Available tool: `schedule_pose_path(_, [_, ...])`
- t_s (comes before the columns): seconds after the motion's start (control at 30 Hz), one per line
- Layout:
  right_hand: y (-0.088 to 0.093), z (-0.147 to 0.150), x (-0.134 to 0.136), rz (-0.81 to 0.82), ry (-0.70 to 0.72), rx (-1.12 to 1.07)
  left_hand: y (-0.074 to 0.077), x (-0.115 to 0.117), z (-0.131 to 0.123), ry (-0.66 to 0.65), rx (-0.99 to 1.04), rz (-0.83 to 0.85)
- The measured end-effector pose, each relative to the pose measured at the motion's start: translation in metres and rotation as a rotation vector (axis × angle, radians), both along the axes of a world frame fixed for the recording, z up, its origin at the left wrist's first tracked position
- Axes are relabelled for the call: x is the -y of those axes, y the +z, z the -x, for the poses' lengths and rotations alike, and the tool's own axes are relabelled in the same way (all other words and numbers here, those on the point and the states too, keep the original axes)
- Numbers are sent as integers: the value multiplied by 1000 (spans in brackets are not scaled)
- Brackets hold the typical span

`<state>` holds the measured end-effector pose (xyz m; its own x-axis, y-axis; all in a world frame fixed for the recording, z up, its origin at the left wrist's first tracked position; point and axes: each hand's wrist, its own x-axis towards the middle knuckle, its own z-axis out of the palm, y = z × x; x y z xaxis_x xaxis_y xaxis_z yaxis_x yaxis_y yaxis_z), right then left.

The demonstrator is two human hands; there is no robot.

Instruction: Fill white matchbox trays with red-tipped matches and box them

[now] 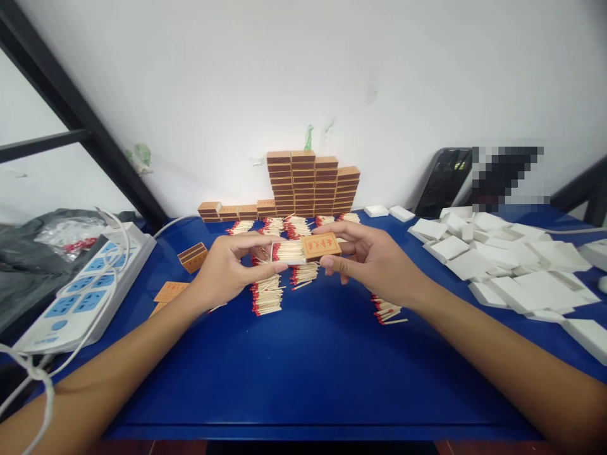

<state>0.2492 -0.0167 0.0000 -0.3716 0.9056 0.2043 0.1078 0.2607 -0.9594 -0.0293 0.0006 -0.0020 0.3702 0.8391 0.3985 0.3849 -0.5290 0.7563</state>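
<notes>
My left hand (232,262) grips the left end of a white matchbox tray (289,253) filled with red-tipped matches, thumb in front and fingers behind. My right hand (363,256) pinches the orange matchbox sleeve (323,246), which covers the right end of the tray. Tray and sleeve are held level above the blue table (284,379). Under and behind them lie piles of loose matches (267,294), with a further pile (389,311) below my right hand.
Stacked matchboxes (303,183) stand against the wall. White trays (507,246) are heaped at the right, near a dark phone (443,180). At the left are a power strip (90,291), flat orange sleeves (169,292) and a small matchbox stack (192,257).
</notes>
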Motion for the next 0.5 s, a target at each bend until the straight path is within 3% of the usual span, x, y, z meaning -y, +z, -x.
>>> schedule_pose_path(0.5, [2, 6, 10, -168, -136, 119, 0, 0, 1, 61, 66, -13])
